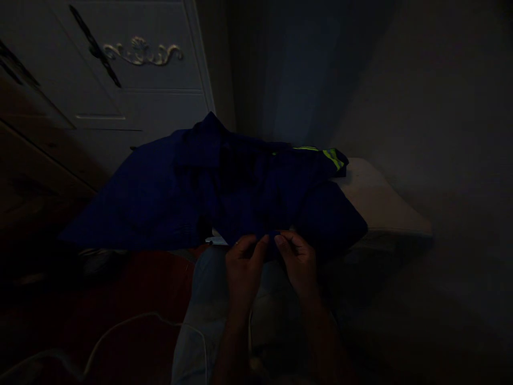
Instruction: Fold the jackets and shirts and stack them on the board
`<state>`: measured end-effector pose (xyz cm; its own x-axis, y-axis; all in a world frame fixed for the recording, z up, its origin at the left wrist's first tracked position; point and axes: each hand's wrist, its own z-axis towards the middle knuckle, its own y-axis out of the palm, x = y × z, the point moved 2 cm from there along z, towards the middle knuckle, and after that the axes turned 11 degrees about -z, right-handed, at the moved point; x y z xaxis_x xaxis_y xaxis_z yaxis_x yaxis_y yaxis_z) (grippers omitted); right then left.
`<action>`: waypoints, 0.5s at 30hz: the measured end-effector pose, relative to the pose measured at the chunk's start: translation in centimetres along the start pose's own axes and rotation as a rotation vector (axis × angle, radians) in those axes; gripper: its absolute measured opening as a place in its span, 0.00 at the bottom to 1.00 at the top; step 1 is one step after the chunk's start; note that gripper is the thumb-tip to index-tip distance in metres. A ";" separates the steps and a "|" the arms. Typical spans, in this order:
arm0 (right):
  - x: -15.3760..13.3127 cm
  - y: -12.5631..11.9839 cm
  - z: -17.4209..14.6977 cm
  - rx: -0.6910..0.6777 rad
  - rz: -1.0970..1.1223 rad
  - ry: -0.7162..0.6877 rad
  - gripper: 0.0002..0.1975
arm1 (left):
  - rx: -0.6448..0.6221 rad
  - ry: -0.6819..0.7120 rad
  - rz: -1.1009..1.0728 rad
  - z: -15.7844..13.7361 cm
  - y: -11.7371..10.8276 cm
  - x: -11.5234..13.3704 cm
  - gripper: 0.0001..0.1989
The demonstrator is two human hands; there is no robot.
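Note:
A dark blue work garment (pixel 256 182) with a yellow-green and grey reflective strip (pixel 333 159) lies spread over a pale board (pixel 380 200). At its near edge, my left hand (pixel 245 267) pinches the cloth between thumb and fingers. Close beside it on the right, my right hand (pixel 297 262) pinches the same edge, the two thumbs a small gap apart. The scene is very dark, so folds and seams are hard to make out. Just left of my left hand, a small pale flat object (pixel 216 241) shows under the garment; its kind is unclear.
Beyond the garment stands a white cabinet (pixel 160 107) with dark handles and a scrolled ornament. A grey wall (pixel 441 107) is on the right. A white cord (pixel 120 323) runs across the reddish floor (pixel 152 283) to my legs in jeans (pixel 200 315).

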<state>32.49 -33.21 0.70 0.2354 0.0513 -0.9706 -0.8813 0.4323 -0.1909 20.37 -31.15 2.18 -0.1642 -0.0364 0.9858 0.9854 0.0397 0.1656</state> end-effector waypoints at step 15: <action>2.4 0.3 0.2 -0.027 0.151 0.105 0.18 | 0.085 0.062 -0.127 -0.4 0.9 -1.0 0.12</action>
<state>32.91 -32.81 -1.68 0.0568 0.0193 -0.9982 -0.9146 0.4020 -0.0443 21.44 -31.46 1.32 -0.2816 -0.1076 0.9535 0.9491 0.1147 0.2933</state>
